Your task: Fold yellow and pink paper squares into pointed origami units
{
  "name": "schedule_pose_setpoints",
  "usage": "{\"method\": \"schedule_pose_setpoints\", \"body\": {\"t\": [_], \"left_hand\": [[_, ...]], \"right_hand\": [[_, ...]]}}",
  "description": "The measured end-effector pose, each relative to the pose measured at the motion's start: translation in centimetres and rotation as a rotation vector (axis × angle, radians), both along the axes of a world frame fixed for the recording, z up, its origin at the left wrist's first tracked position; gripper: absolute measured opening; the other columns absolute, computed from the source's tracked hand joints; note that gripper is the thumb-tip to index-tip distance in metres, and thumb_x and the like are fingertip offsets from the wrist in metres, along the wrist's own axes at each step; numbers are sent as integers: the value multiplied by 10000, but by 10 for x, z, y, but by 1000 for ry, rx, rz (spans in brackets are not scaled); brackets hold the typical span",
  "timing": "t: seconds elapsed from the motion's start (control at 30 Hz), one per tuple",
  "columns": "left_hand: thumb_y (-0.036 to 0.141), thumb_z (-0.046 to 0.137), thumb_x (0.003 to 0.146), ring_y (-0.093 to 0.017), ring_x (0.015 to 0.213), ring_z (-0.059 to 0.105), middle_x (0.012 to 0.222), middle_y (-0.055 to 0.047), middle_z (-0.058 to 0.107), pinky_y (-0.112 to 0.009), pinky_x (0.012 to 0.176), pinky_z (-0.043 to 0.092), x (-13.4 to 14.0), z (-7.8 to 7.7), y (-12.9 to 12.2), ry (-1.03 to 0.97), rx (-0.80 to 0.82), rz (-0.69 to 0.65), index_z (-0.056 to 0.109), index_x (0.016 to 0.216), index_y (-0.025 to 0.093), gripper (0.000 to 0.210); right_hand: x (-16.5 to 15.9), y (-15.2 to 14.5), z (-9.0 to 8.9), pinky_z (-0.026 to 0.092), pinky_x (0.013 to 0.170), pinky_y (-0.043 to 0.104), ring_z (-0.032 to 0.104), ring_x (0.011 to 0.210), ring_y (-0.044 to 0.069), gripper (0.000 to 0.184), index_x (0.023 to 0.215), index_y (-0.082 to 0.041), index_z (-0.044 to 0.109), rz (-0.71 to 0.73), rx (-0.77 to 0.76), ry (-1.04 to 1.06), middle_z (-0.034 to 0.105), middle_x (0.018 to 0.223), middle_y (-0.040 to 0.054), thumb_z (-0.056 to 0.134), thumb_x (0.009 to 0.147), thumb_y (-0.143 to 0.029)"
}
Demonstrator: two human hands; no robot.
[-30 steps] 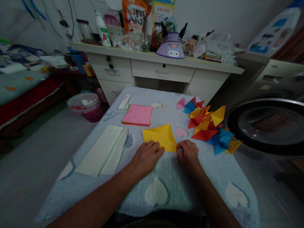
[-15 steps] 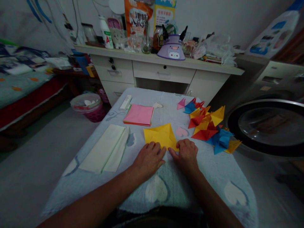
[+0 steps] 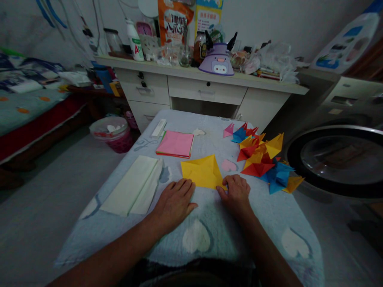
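A partly folded sheet of yellow origami paper [image 3: 202, 172] lies on the cloth in front of me. My left hand [image 3: 176, 200] rests flat, fingers stretched out and thumb apart, with the fingertips at the paper's near left corner. At the near right corner, my right hand [image 3: 237, 193] pinches the paper between thumb and curled fingers. Beyond the yellow sheet sits a stack of square coloured paper [image 3: 176, 143], pink on top. Several folded paper cranes [image 3: 260, 159] in red, yellow, blue and pink are heaped to the right.
A folded pale cloth or paper [image 3: 131, 185] lies at the left of the cloth-covered table [image 3: 197, 235]. A small white box [image 3: 158, 128] is near the far left edge. A cluttered white desk [image 3: 182, 85] stands behind, a washing machine [image 3: 338, 103] right, and a bin [image 3: 112, 133] left.
My left hand has slid left along the paper's near edge to its left corner, its thumb off the sheet. My right thumb has shifted slightly right, and the right hand stays at its corner.
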State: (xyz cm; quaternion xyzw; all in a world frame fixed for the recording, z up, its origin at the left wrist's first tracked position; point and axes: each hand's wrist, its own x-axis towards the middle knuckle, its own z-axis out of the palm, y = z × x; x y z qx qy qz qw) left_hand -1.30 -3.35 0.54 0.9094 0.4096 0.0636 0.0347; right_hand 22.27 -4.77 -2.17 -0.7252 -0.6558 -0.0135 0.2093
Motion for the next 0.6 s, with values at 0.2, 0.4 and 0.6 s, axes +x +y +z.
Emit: {"method": "schedule_pose_setpoints", "body": {"t": [0.2, 0.4, 0.6], "left_hand": [[422, 572, 895, -320, 1210, 502, 1304, -164, 572, -463, 963, 414, -7, 1, -2, 40, -10, 68, 531, 1278, 127, 486], [415, 573, 891, -326, 1203, 512, 1299, -180, 572, -471, 965, 427, -7, 1, -5, 56, 12, 110, 555, 1254, 106, 477], [398, 563, 896, -316, 1206, 521, 1307, -177, 573, -452, 979, 445, -6, 0, -8, 76, 43, 134, 558, 1257, 100, 469]], "right_hand": [[3, -2, 2, 309, 834, 406, 477, 936, 250, 79, 875, -238, 623, -34, -21, 24, 571, 959, 54, 632, 799, -262], [6, -2, 10, 313, 856, 408, 483, 979, 251, 106, 903, -250, 654, -29, -108, 49, 582, 1006, 51, 580, 829, -239], [7, -1, 14, 313, 867, 393, 483, 1003, 241, 154, 928, -264, 670, -29, -164, 44, 587, 1033, 46, 550, 844, -216]]}}
